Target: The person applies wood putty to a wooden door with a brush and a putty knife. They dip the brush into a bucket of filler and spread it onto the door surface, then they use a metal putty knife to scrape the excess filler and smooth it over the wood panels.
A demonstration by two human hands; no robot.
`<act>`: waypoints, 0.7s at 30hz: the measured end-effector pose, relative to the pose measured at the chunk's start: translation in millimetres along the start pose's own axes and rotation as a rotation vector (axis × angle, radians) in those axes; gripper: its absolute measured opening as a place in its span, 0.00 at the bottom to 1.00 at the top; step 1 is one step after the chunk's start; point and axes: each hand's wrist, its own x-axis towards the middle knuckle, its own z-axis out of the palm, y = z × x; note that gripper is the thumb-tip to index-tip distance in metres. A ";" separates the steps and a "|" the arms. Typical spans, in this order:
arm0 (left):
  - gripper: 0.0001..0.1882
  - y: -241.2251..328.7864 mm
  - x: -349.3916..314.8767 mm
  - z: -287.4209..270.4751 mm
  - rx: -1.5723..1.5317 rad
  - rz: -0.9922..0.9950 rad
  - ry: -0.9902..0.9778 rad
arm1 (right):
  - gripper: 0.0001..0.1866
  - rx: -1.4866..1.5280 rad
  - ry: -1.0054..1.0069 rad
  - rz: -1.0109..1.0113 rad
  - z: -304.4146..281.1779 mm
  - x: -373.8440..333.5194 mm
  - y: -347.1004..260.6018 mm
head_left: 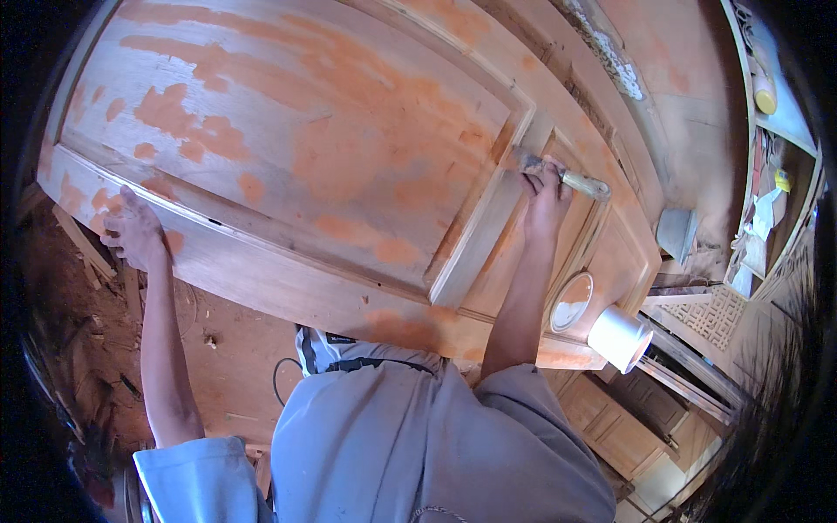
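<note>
In the head view, the orange-smeared wooden door (349, 187) lies face up in front of the person, and the putty knife (586, 186) is above its right part, the blade by the moulding corner where the large panel meets the smaller ones. The right hand (547, 187) has its fingers closed around the knife where blade and handle meet, a short grip that should give good control of the edge; whether the blade actually touches the wood I cannot tell. The left hand (137, 231), well apart at the door's near left edge, has its fingers loosely spread and bent over the rail, beside some orange patches (109, 205). To work cleanly here, I would keep the blade low and nearly flat, press evenly, and draw it along the moulding rather than across it, so that the filler sits in the grooves without ridges. The wide smears on the large panel (366, 161) look uneven, so thin, feathered passes would probably leave less to sand. A light left palm seems wise, since leaning on damp filler could mark it. The round lid (571, 303) and the white tub (615, 338), both near the right corner, sit close to the right forearm; swing the elbow clear of them.
</note>
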 end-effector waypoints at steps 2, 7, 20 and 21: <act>0.54 2.6 -2.6 -0.9 -0.007 0.026 0.017 | 0.12 -0.175 -0.047 -0.036 2.4 -3.1 -2.1; 0.54 18.6 -12.6 -11.0 -0.003 -0.002 -0.001 | 0.09 -0.415 -0.128 -0.107 7.2 -9.7 -5.6; 0.53 12.8 -7.7 -5.6 0.015 0.033 0.009 | 0.08 -0.661 -0.133 -0.236 23.9 -19.1 6.3; 0.53 6.7 -1.7 -2.9 0.014 0.037 0.011 | 0.08 -0.624 -0.113 -0.264 29.1 -15.5 10.3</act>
